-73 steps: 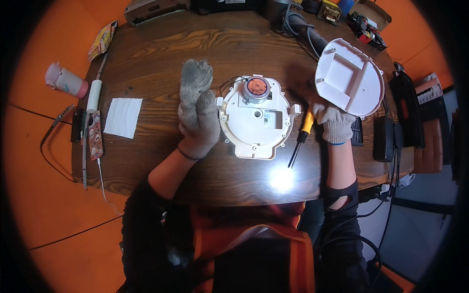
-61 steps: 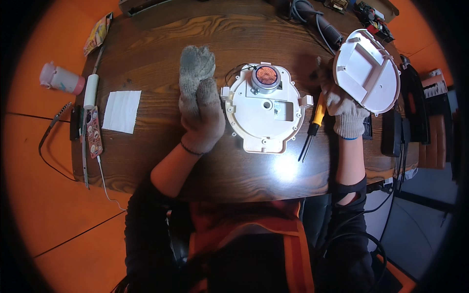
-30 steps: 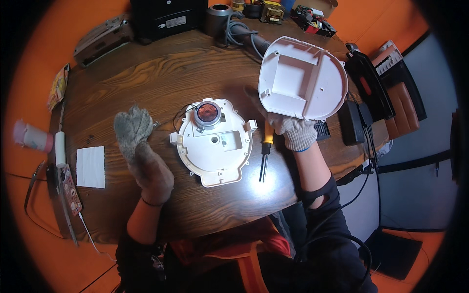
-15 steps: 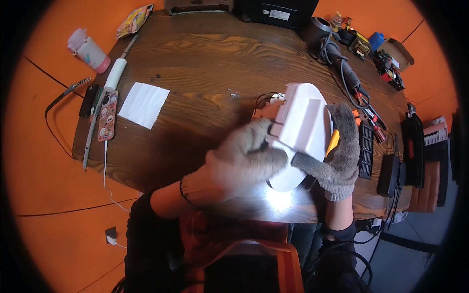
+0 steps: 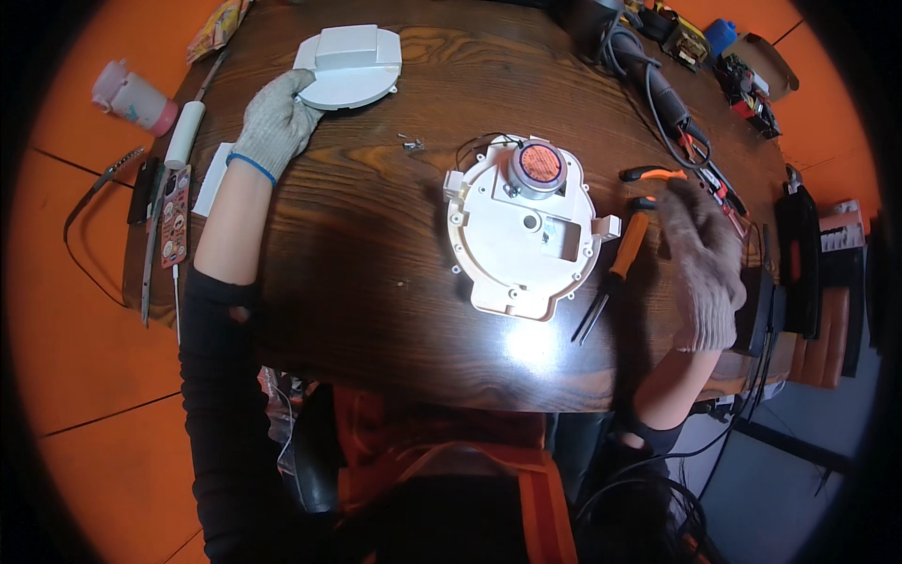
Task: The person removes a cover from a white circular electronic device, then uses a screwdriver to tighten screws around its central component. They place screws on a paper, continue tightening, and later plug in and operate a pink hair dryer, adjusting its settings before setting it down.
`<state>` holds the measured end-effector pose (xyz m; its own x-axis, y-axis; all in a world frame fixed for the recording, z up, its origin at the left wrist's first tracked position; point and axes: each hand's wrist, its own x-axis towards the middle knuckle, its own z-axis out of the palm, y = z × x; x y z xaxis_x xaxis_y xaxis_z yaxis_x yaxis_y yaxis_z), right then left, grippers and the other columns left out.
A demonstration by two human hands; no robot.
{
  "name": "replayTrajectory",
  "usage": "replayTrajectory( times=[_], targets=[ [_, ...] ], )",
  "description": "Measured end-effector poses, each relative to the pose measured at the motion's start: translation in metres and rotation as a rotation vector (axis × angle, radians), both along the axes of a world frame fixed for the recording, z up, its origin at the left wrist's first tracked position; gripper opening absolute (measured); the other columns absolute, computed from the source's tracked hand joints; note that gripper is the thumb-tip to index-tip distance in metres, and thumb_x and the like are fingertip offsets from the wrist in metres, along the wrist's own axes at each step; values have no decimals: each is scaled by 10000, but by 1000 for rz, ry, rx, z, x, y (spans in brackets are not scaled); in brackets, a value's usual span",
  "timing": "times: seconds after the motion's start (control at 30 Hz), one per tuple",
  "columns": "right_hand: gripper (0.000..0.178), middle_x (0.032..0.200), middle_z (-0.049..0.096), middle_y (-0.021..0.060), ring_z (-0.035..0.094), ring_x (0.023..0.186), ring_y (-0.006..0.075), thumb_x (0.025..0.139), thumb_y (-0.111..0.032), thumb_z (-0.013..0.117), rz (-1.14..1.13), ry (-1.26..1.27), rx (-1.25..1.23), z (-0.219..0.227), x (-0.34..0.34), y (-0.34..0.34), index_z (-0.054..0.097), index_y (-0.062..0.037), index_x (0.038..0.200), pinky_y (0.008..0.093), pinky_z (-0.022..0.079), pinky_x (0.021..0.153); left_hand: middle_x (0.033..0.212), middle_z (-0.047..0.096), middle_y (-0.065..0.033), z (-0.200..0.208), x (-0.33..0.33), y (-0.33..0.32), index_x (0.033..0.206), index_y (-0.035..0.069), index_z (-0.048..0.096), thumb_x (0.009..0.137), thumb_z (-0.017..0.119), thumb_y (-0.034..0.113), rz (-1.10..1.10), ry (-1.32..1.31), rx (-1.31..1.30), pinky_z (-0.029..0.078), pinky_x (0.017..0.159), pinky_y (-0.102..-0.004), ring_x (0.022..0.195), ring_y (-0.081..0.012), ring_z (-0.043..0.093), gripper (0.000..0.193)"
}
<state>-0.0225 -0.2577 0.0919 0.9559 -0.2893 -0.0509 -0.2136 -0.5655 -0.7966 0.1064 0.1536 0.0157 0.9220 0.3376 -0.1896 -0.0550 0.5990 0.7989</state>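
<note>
In my gloved left hand (image 5: 277, 117) is a white plastic cover (image 5: 352, 70) with a raised block, gripped at its near left edge, at the far left of the table. A round white housing (image 5: 489, 273) lies open side up near the middle, with a silver motor (image 5: 538, 169) bearing an orange label on its far part. My gloved right hand (image 5: 700, 263) is to the right of the housing, its fingers stretched forward beside orange-and-black handles (image 5: 658, 174). I see nothing held in it. An orange-handled screwdriver (image 5: 631, 246) lies between that hand and the housing.
Several small screws (image 5: 411, 144) lie left of the motor. A corded dark tool (image 5: 662, 99) is at the far right, near an open cardboard box (image 5: 761, 66). On the left are a phone (image 5: 175, 221), a white paper (image 5: 211, 179) and a bottle (image 5: 136, 99).
Both hands held the white cover up over the housing. Now the left hand has carried it to the far left, uncovering the housing; the right hand has let go and moved right.
</note>
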Motion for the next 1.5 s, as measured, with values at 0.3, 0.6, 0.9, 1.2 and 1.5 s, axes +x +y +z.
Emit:
replayTrajectory(
  times=[0.3, 0.6, 0.9, 1.2, 1.5],
  targets=[
    [520, 1027, 596, 192, 564, 967, 334, 794, -436, 576, 90, 382, -703, -10, 12, 16, 556, -43, 1133, 416, 434, 822, 1197, 529, -214, 22, -4, -19, 1228, -14, 472, 832, 534, 373, -137, 288, 1464, 416, 954, -381, 1104, -313, 521, 557],
    [519, 1007, 597, 134, 592, 889, 223, 734, -381, 711, 71, 162, 10, -23, 11, -18, 583, -46, 1110, 295, 484, 748, 1181, 545, -172, 42, -28, -58, 1283, 82, 479, 813, 535, 396, 241, 59, 2109, 426, 918, -392, 1110, -295, 520, 568],
    [445, 1254, 495, 216, 542, 1116, 295, 864, -67, 519, 206, -757, -489, -24, -2, -42, 428, -16, 1297, 399, 499, 881, 1133, 547, -83, 17, -168, -135, 1100, 135, 586, 813, 628, 168, -221, -1143, 1957, 502, 795, -330, 1038, -238, 551, 292],
    [477, 1003, 594, 166, 621, 866, 183, 892, -187, 545, 20, -915, -324, -26, -3, -18, 402, 6, 1304, 239, 527, 667, 1213, 491, -77, 4, -167, -170, 1000, 166, 667, 783, 673, 180, -184, -879, 2176, 495, 841, -350, 1169, -276, 469, 217],
    [361, 1147, 540, 137, 589, 940, 165, 923, -105, 483, 26, -794, -509, -35, -12, -11, 475, -78, 1283, 240, 519, 731, 1274, 461, -114, 17, -164, -178, 978, 139, 641, 795, 653, 144, -433, -720, 2102, 428, 966, -435, 1267, -312, 374, 183]
  ],
)
